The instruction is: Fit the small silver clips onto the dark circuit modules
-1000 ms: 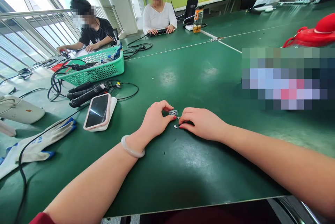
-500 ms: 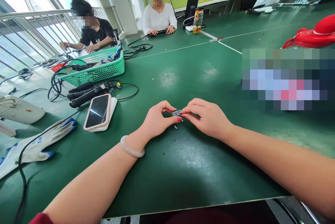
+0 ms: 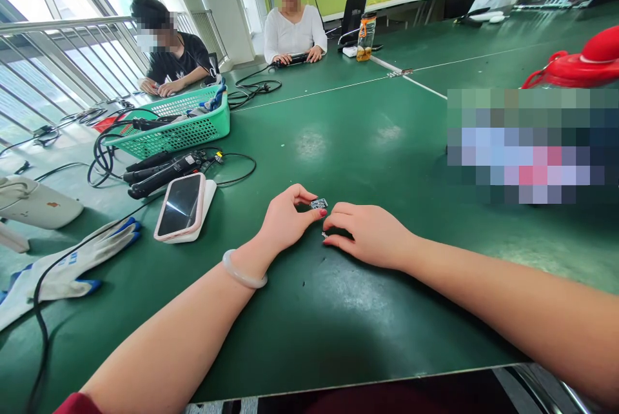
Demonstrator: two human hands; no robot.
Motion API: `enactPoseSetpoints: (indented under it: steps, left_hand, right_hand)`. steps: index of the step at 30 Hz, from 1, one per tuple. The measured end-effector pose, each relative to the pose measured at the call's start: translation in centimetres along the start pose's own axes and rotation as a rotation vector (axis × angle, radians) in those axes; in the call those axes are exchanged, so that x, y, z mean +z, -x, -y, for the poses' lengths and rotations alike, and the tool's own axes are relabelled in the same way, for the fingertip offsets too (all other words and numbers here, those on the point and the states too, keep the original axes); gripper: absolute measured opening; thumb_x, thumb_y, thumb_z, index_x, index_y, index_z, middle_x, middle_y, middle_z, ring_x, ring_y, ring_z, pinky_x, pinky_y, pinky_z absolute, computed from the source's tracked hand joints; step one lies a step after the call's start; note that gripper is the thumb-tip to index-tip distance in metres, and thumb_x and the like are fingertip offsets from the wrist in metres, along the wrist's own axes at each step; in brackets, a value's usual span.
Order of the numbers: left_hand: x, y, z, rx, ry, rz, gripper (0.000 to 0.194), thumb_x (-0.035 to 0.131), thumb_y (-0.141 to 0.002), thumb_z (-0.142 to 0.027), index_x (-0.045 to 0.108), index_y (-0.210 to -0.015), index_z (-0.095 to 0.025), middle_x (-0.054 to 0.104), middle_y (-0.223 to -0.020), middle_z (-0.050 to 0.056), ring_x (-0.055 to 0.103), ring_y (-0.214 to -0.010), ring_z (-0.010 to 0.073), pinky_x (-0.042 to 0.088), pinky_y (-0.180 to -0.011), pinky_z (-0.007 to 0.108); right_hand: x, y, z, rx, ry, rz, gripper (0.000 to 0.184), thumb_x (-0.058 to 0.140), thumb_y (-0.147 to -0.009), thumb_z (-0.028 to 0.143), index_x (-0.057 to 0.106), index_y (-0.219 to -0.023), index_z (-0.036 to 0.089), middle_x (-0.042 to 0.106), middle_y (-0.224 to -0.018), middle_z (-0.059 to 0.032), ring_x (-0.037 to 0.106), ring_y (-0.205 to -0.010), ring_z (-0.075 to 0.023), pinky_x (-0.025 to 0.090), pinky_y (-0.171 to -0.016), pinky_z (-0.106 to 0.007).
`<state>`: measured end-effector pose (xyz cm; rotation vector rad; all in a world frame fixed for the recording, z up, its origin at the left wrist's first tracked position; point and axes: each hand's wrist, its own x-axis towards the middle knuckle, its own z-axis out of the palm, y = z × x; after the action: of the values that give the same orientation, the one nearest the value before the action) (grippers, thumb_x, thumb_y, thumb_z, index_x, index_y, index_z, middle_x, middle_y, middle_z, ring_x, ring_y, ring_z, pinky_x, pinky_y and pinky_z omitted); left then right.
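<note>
My left hand (image 3: 289,215) pinches a small flat dark piece with a whitish pattern (image 3: 318,204), like a tiny circuit board, between thumb and fingertips just above the green table. To its right, my right hand (image 3: 370,233) is low over the table, thumb and forefinger apart. Between those two fingertips lies a tiny silvery piece (image 3: 325,234), too small to name; whether the fingers touch it I cannot tell.
On the left are a phone (image 3: 182,206) on a white box, black tools with cables (image 3: 167,174), a green basket (image 3: 181,133) and a white-and-blue glove (image 3: 72,266). A red-lidded container (image 3: 575,62) stands right. Two people sit across the table; another person's arm shows at far right.
My right hand has let go of the dark patterned piece and moved down to the tiny silvery piece. My left hand has shifted slightly left with the dark piece.
</note>
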<state>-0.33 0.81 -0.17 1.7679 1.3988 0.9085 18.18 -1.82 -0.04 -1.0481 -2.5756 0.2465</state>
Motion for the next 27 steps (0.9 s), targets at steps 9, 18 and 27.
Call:
enactPoseSetpoints:
  steps: [9,18,27]
  left_hand:
    - [-0.2,0.3,-0.3,-0.02,-0.066,0.017,0.023,0.072,-0.065,-0.028,0.056,-0.079,-0.02,0.07,-0.089,0.002,0.064,-0.087,0.0182,0.047,-0.083,0.035]
    - [-0.1,0.8,-1.4,0.06,-0.16,0.11,0.023,0.074,-0.064,-0.033,0.061,-0.079,-0.022,0.068,-0.087,0.0,0.062,-0.087,0.018,0.046,-0.083,0.034]
    - [0.0,1.0,-1.1,0.111,-0.108,0.158,0.026,0.077,-0.062,-0.034,0.061,-0.079,-0.021,0.066,-0.088,0.0,0.06,-0.087,0.0175,0.046,-0.084,0.034]
  right_hand:
    - [0.2,-0.1,-0.6,0.019,0.023,-0.008,0.021,0.046,-0.091,0.025,0.064,-0.082,0.018,0.061,-0.083,-0.0024,0.057,-0.068,-0.013,0.041,-0.061,-0.026]
    - [-0.6,0.0,-1.3,0.056,-0.005,-0.216,0.019,0.046,-0.091,0.022,0.064,-0.087,0.019,0.063,-0.088,-0.0034,0.057,-0.069,-0.0128,0.042,-0.062,-0.025]
    - [-0.6,0.1,-1.3,0.044,0.005,-0.215,0.022,0.048,-0.091,0.025,0.068,-0.085,0.02,0.064,-0.086,-0.002,0.058,-0.07,-0.0119,0.042,-0.062,-0.025]
